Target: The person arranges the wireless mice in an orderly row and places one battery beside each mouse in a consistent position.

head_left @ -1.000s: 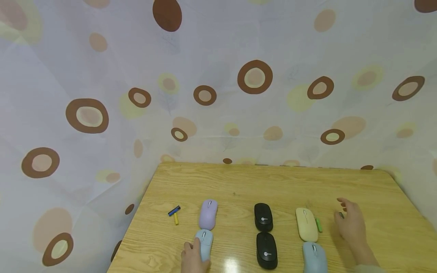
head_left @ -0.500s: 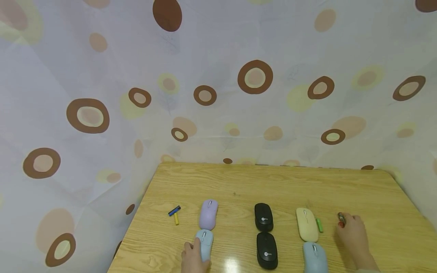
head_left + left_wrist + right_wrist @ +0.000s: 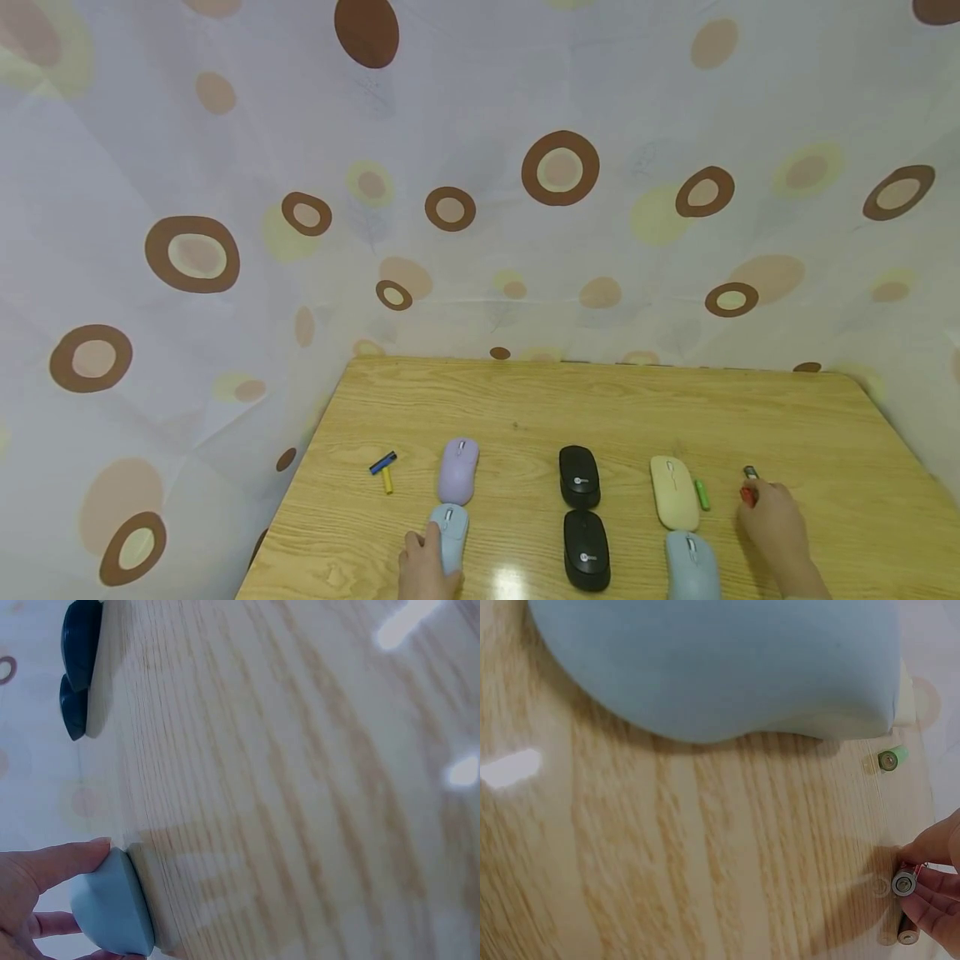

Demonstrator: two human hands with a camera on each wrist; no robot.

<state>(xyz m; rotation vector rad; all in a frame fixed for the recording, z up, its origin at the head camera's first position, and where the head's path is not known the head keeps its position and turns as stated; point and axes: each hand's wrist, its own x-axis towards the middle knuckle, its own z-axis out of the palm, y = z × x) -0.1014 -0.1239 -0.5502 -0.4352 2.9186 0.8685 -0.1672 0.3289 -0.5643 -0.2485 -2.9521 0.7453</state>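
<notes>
My left hand (image 3: 427, 567) grips a light blue computer mouse (image 3: 452, 527), the front one of the left pair; in the left wrist view the thumb lies along the edge of the mouse (image 3: 112, 904). Above it is a lilac mouse (image 3: 457, 472). At right, my right hand (image 3: 775, 525) pinches a red battery (image 3: 747, 497) between thumb and fingers. A dark battery (image 3: 751, 472) lies just beyond the fingertips. In the right wrist view the pinched battery (image 3: 904, 882) faces end-on, with the other battery (image 3: 908, 934) close below it. A green battery (image 3: 702, 495) lies left of this hand.
Two black mice (image 3: 587, 550) stand end to end mid-table. A cream mouse (image 3: 674, 493) and another light blue mouse (image 3: 692, 567) form a column at right. Blue (image 3: 382, 463) and yellow (image 3: 387, 480) batteries lie at left. A patterned curtain (image 3: 480, 208) surrounds the wooden table (image 3: 517, 400).
My right hand has come down from raised, spread fingers to the batteries and drawn slightly back, pinching the red one. The dark battery shows more clearly. My left hand has stayed still.
</notes>
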